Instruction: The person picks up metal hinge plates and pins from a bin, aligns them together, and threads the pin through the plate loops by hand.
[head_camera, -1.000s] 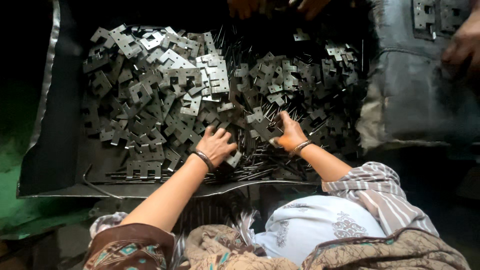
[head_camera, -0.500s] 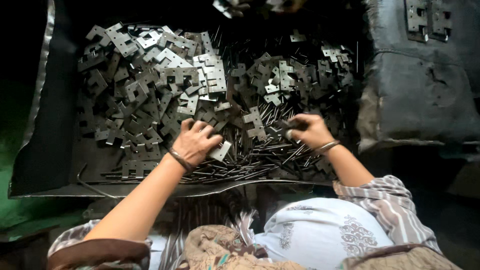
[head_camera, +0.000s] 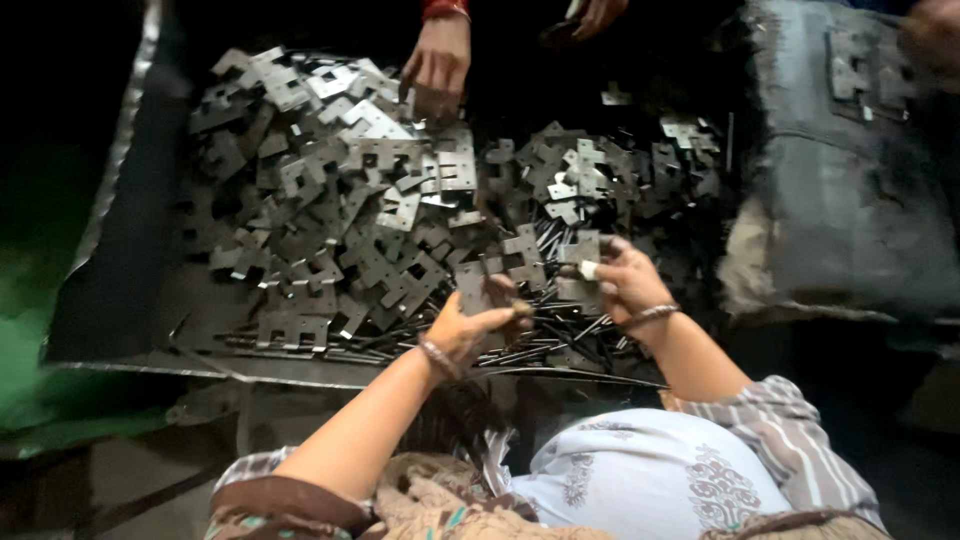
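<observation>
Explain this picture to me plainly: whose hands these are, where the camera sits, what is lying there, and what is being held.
There is no machine here, only a person with bare hands. The camera sits on that person's head and looks down. The left hand holds a flat notched metal plate. The right hand grips another small metal piece. Both work over a dark tray heaped with grey stamped plates and thin metal pins. At the top, another person's hand reaches into the pile. A grey cloth-covered block lies to the right.

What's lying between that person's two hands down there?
In the head view, between the left hand and right hand lie flat notched metal plates on top of thin dark metal rods; no bare tray shows there.
</observation>
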